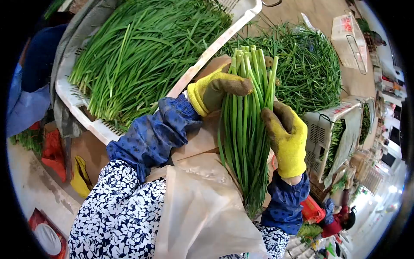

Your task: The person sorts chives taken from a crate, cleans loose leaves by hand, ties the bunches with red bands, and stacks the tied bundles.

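A bunch of garlic chives (246,134) is held in front of my apron, pale cut ends at the top and green leaves hanging down. My left hand (220,88), in a yellow glove with a brown-stained palm, grips the bunch near its stem ends from the left. On the other side, my right hand (286,136), gloved alike, has its fingers curled against the bunch's right edge, a little lower. Some of the right fingers are hidden behind the leaves. Just beyond the left hand runs the rim of a white plastic crate (205,56) heaped with more chives (146,52).
A loose pile of green leaves (308,69) lies on the floor beyond my hands. White crates (321,134) with greens stand at the right, another crate (349,41) farther back. Another person in red (334,224) is at lower right; someone's blue clothing (30,103) shows at left.
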`<control>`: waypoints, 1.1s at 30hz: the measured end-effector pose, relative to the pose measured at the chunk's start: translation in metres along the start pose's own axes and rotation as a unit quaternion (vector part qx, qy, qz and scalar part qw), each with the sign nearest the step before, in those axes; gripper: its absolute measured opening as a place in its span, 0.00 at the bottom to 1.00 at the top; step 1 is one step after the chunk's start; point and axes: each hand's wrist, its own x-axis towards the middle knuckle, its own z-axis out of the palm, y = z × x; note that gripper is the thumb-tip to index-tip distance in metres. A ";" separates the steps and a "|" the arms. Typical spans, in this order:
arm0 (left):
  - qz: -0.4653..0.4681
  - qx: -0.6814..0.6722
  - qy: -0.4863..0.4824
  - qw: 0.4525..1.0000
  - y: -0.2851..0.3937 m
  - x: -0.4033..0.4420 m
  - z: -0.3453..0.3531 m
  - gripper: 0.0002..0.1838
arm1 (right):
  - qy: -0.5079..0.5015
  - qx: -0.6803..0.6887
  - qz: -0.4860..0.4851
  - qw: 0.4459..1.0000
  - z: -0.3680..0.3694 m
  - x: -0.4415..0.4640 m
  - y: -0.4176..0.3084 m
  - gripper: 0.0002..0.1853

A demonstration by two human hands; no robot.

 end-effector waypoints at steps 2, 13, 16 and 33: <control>0.010 -0.010 -0.025 1.000 -0.002 0.011 -0.013 0.38 | 0.065 -0.004 0.000 0.998 0.003 0.002 -0.001 0.12; -0.055 -0.104 0.038 0.992 -0.019 0.028 -0.044 0.35 | 0.031 -0.149 -0.035 0.988 0.009 0.043 -0.042 0.12; -0.032 -0.153 0.019 0.988 -0.021 0.025 -0.038 0.38 | 0.061 -0.040 0.041 0.997 0.011 0.069 -0.032 0.13; -0.033 -0.065 0.005 0.997 -0.014 0.022 -0.036 0.37 | -0.268 -0.115 -0.191 0.937 0.021 0.133 -0.032 0.21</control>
